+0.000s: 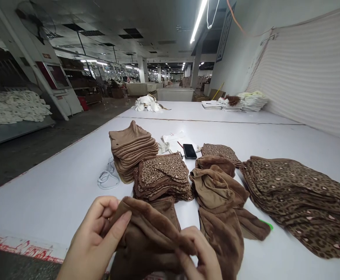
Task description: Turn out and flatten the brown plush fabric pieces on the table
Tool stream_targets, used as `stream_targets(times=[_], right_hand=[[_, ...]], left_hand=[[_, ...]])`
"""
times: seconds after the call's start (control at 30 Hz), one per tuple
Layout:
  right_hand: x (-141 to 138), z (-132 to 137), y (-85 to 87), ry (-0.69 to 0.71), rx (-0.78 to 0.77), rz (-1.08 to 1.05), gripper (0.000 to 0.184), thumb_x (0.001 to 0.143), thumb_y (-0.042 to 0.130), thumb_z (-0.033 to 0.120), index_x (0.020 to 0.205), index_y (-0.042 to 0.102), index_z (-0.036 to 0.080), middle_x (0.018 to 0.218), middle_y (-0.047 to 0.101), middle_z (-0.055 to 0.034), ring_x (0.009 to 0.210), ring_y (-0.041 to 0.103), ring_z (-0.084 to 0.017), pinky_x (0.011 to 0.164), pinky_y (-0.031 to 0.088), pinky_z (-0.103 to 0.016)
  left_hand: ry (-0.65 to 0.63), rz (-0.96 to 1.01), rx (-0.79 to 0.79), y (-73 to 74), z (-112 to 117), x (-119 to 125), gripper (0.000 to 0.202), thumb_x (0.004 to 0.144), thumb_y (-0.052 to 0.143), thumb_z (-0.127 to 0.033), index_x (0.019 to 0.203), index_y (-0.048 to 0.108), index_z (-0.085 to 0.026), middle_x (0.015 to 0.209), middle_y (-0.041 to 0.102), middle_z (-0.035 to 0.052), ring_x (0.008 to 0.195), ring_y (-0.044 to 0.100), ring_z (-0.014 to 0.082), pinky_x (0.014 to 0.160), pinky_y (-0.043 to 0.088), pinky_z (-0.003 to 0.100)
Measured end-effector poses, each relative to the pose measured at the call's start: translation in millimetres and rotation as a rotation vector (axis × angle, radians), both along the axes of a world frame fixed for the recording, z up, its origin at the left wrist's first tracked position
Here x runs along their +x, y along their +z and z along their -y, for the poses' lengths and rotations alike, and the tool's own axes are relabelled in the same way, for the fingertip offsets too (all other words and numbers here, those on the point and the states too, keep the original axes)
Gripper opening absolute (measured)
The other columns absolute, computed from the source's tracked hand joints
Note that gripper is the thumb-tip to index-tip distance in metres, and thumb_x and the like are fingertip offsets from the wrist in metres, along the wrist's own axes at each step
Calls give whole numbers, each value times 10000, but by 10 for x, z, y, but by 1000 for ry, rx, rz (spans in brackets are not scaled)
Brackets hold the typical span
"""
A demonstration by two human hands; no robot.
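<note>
A plain brown fleece piece [149, 237] lies bunched at the near edge of the white table [53, 194]. My left hand [95, 237] pinches its left edge between thumb and fingers. My right hand [200, 254] grips the same piece from the right, fingers curled into the cloth. Just beyond it sit a stack of leopard-print pieces [162, 177] and a stack of plain tan pieces [131, 149]. A loose heap of brown pieces [220, 190] lies to the right of my hands.
A wide pile of leopard-print pieces [298, 194] spreads at the right. A black phone [189, 151], papers and a white cord [107, 177] lie mid-table. White fabric stacks [251, 101] sit at the far end. Aisle floor [27, 151] runs along the left.
</note>
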State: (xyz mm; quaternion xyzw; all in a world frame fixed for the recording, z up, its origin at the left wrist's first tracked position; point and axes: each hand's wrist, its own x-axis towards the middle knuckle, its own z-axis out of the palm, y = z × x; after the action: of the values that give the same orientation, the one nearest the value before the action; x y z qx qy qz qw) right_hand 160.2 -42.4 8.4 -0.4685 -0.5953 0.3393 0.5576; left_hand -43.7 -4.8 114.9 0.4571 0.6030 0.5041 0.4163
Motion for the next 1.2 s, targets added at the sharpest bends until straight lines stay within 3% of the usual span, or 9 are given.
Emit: stream_targets(times=[0.07,0.13,0.23,0.37,0.5,0.73,0.93,1.07,1.2], right_hand=[[94,-78,98,43,-40,-105,195,914,599,418,878,688,248,870,654,-27,827,626,-178,736,503,-230],[184,-116,179,65,-133,-240,271,901,594,504,915,706,257,875,661,-24,846,631,-188,750,509,-246],[253,-115,226,129,-255,-279,282,904,584,517,938,692,259,809,661,-7,800,637,-182,729,512,-245],[202,-268,155,90,-208,29,221,959,513,400,1005,658,239,905,703,-17,882,668,-179,782,518,-231],[31,-678,-38,-16,-141,458,191,968,439,263,990,624,222,941,726,-22,886,691,-173,774,517,-239],[-147,-974,-425,-178,-129,775,228,968,382,221,869,586,193,798,712,-72,718,705,-248,595,460,-294],[-216,-1080,-599,-212,-71,981,269,1000,351,260,951,603,180,828,709,-87,646,708,-248,501,463,-293],[-225,-1011,-540,-231,-55,1026,356,961,435,234,1254,541,62,957,722,-164,748,729,-276,591,577,-356],[-200,-769,-429,-162,118,1078,593,901,542,235,1448,400,51,1337,602,-226,1146,640,-351,900,579,-481]], left_hand=[[-131,2,-31,-40,-53,-117,430,682,767,-546,994,630,-284,733,664,-51,688,658,150,577,544,172],[-258,-50,-46,-120,-68,-247,363,751,703,-560,944,683,-252,739,685,-19,703,669,169,567,544,182],[-219,-239,23,-268,-10,-403,288,827,625,-530,881,699,-257,806,720,-2,807,687,198,649,561,205],[-207,-449,63,-477,-41,-503,264,836,617,-485,961,709,-272,966,748,7,924,701,216,753,558,226],[-271,-568,10,-813,-386,-481,294,918,486,-446,1020,667,-238,978,753,20,907,710,199,774,550,259],[-221,-757,110,-1370,-753,-395,242,931,430,-316,866,631,-198,892,713,61,889,689,233,805,536,348],[-165,-953,226,-1512,-769,-436,258,962,390,-290,912,628,-203,872,683,58,833,698,236,736,554,348],[-128,-1075,383,-1470,-633,-349,330,951,417,-303,1123,637,-128,1183,652,191,1041,658,316,856,538,447],[-441,-1370,783,-1514,-410,-186,492,908,531,-324,1370,517,-153,1425,573,144,1308,509,286,1050,372,380]])
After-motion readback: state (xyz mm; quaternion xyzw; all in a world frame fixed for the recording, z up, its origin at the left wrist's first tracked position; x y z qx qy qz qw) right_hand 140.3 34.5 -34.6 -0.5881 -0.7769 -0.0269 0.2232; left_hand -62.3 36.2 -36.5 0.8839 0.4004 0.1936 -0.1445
